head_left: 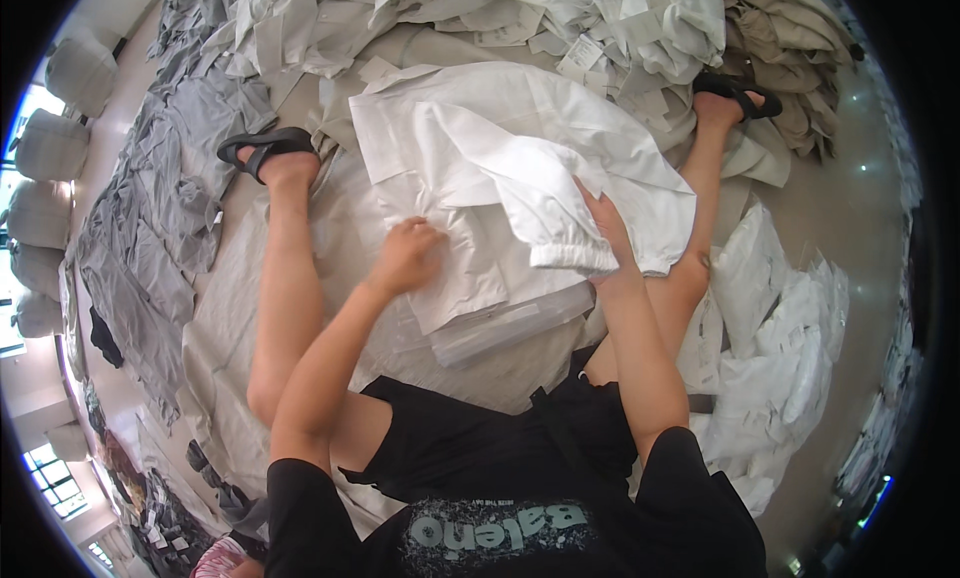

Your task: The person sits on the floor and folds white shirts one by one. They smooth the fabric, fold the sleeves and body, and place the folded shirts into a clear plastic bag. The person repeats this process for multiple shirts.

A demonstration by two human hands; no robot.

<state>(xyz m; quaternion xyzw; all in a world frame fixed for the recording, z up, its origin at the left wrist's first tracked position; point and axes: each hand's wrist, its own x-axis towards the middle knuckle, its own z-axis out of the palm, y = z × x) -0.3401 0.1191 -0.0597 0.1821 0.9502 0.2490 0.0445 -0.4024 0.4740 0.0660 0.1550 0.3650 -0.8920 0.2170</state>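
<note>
Heaps of cloth ring the floor [830, 213] of a bright room, with windows [55, 478] and grey bundles [58, 143] along its left side. Grey cloth [150, 168] is spread at the left, pale garments [440, 3] are piled at the far side, and brown ones [790, 48] lie at the far right. Bagged packets [775, 363], white inside clear wrapping, are stacked at the near right. Amid these the person sits on a beige sheet [230, 323], legs apart, in black sandals [268, 146]. Between the legs lies the white garment [610, 128], spread and creased, its gathered cuff [570, 256] toward the near side. At its left part is the left hand [410, 253], fingers curled in and blurred beside bunched creases; whether they pinch the cloth, I cannot tell. Just right of the cuff, the right hand [608, 226] touches the garment with its fingers pointing far; folds cover some of them, so their grip cannot be told. Clear plastic [515, 323] lies just on the near side of the garment.
</note>
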